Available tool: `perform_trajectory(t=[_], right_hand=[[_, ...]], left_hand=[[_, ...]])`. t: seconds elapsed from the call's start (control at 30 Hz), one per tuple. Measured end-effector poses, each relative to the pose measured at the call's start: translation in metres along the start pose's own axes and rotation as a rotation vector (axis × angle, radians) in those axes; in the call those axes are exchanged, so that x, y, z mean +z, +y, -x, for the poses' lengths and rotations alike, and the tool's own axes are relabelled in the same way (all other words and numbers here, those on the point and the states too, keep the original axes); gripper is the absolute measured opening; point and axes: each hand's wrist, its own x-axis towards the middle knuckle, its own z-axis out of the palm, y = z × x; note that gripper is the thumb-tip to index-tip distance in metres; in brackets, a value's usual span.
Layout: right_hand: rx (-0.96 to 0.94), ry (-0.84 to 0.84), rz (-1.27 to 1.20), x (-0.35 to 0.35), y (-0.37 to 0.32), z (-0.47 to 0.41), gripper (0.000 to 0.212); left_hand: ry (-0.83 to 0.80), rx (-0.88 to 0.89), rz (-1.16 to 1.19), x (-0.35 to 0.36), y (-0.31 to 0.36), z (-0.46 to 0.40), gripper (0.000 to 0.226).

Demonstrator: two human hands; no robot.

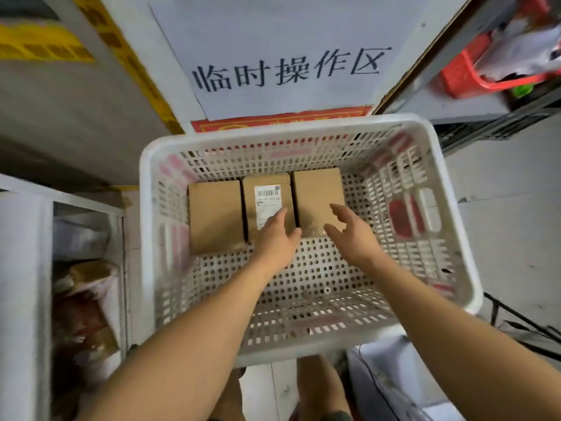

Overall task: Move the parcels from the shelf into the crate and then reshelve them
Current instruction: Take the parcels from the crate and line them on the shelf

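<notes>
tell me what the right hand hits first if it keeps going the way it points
Probably the right box: the right hand is open, fingers aimed at its near edge. Depth is unclear.

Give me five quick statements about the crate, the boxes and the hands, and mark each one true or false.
1. Three brown cardboard boxes lie side by side in the white perforated plastic crate. True.
2. The middle cardboard box shows a white barcode label. True.
3. The boxes are stacked one on top of another. False: they sit in a single row on the crate floor, left box, middle box, right box.
4. The right hand holds a box in the air. False: it is open, empty, at the right box.
5. The left hand rests outside the crate. False: it reaches inside, its fingers over the labelled box.
</notes>
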Motion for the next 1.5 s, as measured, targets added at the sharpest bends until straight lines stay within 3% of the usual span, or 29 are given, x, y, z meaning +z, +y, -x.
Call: perform_trajectory(t=[0.23, 0.4, 0.57, 0.7, 0.8, 0.97, 1.1, 1.2, 1.3, 1.43, 1.5], right_hand=[[0.052, -0.042, 0.019, -0.003, 0.057, -0.091, 0.075], [0.222, -0.155, -0.367, 0.003, 0.069, -0.118, 0.088], [0.264, -0.17, -0.619, 0.0, 0.065, -0.101, 0.059], [0.249, -0.176, -0.706, -0.018, 0.057, -0.065, 0.079], [0.182, -0.137, -0.73, -0.035, 0.036, -0.028, 0.066], [0.06, -0.113, -0.814, -0.046, -0.02, 0.04, 0.067], [0.045, -0.068, -0.941, -0.043, -0.068, 0.099, 0.063], [0.006, -0.064, -1.037, -0.043, -0.109, 0.144, 0.036], [-0.035, -0.09, -1.154, -0.045, -0.15, 0.181, 0.011], [-0.119, -0.121, -1.137, -0.056, -0.22, 0.22, 0.03], [-0.167, -0.151, -1.064, -0.061, -0.255, 0.234, 0.045]], left_hand=[[0.017, -0.059, -0.057, 0.062, 0.014, -0.091, 0.08], [0.029, -0.064, -0.128, 0.076, 0.018, -0.111, 0.087], [0.035, -0.157, 0.184, 0.069, 0.024, -0.099, 0.085], [0.009, -0.124, 0.494, 0.046, 0.035, -0.07, 0.081], [0.014, -0.093, 0.549, 0.024, 0.041, -0.039, 0.075], [0.096, -0.034, 0.502, -0.025, 0.046, 0.024, 0.062], [0.17, 0.007, 0.726, -0.081, 0.052, 0.09, 0.036], [0.189, 0.031, 0.806, -0.128, 0.051, 0.139, 0.074], [0.284, 0.042, 0.942, -0.174, 0.053, 0.186, 0.082], [0.431, 0.202, 1.005, -0.229, 0.063, 0.253, 0.03], [0.484, 0.316, 0.958, -0.256, 0.062, 0.288, 0.02]])
